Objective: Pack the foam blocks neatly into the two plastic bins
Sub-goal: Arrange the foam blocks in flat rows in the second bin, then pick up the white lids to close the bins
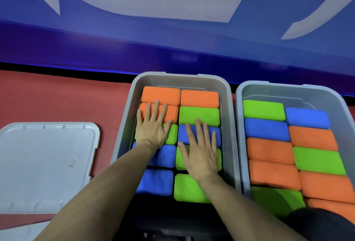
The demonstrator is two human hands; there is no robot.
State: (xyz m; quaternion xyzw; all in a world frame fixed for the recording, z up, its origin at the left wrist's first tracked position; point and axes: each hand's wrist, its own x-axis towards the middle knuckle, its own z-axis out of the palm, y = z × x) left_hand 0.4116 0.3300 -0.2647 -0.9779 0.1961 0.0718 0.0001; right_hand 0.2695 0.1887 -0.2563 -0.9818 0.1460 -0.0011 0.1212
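— Forearms came in from the bottom edge, nearest of all. What was the biggest thing past them?

— Behind everything stood a blue wall (172,35) with pale shapes on it, then the red counter (57,102). Two grey bins sat side by side on it, nearly touching: the left bin (123,125) in the middle of the view, the right bin (338,110) running off the edge.

— And the lid?

— A pale lid (46,165) lay flat on the counter, left of the left bin and apart from it.

— Where were the blocks?

— All inside the bins, in two columns each. In the left bin an orange block (199,98) sat at the far end and a blue block (155,183) at the near end. A green block (263,110) lay far in the right bin.

— The hands?

— Both were flat, fingers straight and spread, gripping nothing. The left hand (153,127) pressed on the left column, fingertips on an orange one. The right hand (201,156) lay on the right column, over blue and green.
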